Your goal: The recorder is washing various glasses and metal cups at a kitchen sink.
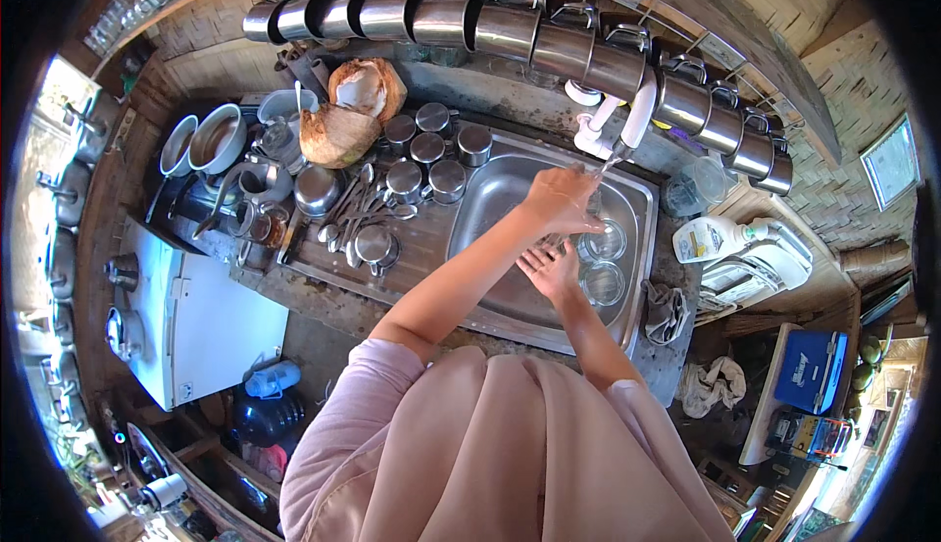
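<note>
Water runs from a white faucet (638,112) onto my left hand (564,195), held over the steel sink (478,211). Clear glass shows beside its fingers; whether they grip it cannot be told. My right hand (550,268) is just below, palm up with fingers spread, over the basin; I see nothing clearly gripped in it. Right of my hands, a clear drinking glass (604,240) and another glass (603,283) stand in the basin. On the drainboard (434,248) to the left are several steel mugs (447,180) and a pile of spoons (356,207).
Steel mugs (507,27) hang in a row above the sink. An opened coconut (342,134) and metal pots (218,138) are at the left. At the right stand a plastic container (695,188), a white spray bottle (706,239) and a crumpled cloth (665,312).
</note>
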Demonstrator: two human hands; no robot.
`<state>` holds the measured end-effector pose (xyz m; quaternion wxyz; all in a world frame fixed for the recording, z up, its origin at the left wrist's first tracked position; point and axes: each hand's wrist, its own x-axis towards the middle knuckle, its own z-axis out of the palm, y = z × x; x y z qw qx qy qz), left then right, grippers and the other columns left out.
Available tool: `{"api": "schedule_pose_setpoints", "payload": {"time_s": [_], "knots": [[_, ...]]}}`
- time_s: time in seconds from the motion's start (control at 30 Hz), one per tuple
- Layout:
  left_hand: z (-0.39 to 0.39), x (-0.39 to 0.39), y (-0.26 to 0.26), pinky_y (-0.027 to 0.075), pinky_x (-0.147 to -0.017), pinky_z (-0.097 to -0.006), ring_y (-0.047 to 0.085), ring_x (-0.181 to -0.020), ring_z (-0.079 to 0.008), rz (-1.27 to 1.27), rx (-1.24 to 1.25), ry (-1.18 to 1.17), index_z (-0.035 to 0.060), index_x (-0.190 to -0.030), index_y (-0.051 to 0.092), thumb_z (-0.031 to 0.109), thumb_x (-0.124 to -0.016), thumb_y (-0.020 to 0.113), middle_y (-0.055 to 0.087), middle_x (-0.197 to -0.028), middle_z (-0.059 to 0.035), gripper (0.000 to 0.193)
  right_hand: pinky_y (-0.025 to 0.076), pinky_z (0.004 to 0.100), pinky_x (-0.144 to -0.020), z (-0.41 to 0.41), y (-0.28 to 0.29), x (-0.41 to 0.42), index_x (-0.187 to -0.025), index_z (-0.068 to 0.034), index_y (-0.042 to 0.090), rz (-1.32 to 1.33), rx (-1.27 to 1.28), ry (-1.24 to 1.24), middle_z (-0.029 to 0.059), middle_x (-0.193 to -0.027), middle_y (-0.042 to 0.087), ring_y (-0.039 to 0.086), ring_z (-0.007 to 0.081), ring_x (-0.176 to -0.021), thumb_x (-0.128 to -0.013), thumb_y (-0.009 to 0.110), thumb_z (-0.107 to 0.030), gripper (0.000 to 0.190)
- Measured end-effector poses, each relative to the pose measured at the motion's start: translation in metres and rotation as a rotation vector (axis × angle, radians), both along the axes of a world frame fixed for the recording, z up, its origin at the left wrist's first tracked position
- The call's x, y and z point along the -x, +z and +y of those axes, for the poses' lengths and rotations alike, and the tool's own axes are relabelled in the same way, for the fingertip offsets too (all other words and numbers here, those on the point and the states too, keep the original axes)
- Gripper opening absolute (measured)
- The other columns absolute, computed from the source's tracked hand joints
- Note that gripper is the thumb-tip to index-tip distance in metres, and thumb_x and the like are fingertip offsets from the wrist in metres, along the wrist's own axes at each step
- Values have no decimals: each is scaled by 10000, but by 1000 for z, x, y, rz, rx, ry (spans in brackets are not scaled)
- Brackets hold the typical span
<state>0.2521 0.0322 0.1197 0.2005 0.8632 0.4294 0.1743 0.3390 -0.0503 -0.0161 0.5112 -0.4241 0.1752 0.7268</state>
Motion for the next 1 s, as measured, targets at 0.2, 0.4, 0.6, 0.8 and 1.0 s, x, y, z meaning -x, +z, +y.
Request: {"api": "schedule_pose_setpoints", "payload": {"time_s": [0.2, 0.4, 0.6, 0.8, 1.0], "knots": [[-11, 66, 20, 470, -688, -432, 600, -815, -326, -81, 95, -28, 92, -907, 514, 306, -619, 738, 580, -912, -103, 423, 292, 566, -1032, -14, -10, 7, -1316, -18, 285, -104, -80, 152, 232, -1332, 355, 390, 365, -1246, -926, 361, -457, 592], [-26, 120, 38, 466, -641, -402, 604, -768, -318, -103, 65, -36, 72, -817, 511, 288, -594, 753, 578, -832, -90, 394, 387, 477, -946, -13, 20, 60, -1275, -3, 354, -1666, -1089, 400, 208, -1260, 432, 489, 351, -1112, -805, 633, -352, 649], [-42, 159, 34, 463, -668, -406, 592, -818, -313, -10, 75, 13, 71, -853, 523, 246, -621, 731, 579, -852, -86, 358, 449, 449, -855, 3, 42, 100, -1166, -42, 525, -1795, -1241, 847, 181, -1049, 560, 530, 370, -995, -683, 741, -458, 674], [-43, 197, 31, 463, -688, -412, 585, -855, -306, 37, 124, 111, 72, -858, 527, 269, -644, 725, 575, -900, -89, 352, 468, 434, -829, 7, 52, 141, -852, -118, 700, -1885, -1271, 790, 173, -1056, 541, 537, 338, -996, -686, 737, -464, 385], [-40, 228, 30, 467, -726, -394, 588, -869, -309, 54, 90, 118, 68, -959, 513, 258, -632, 730, 580, -941, -110, 436, 447, 439, -865, 13, 35, 174, -1174, -79, 532, -1814, -1294, 820, 159, -1101, 515, 513, 352, -1028, -688, 765, -378, 616]]}}
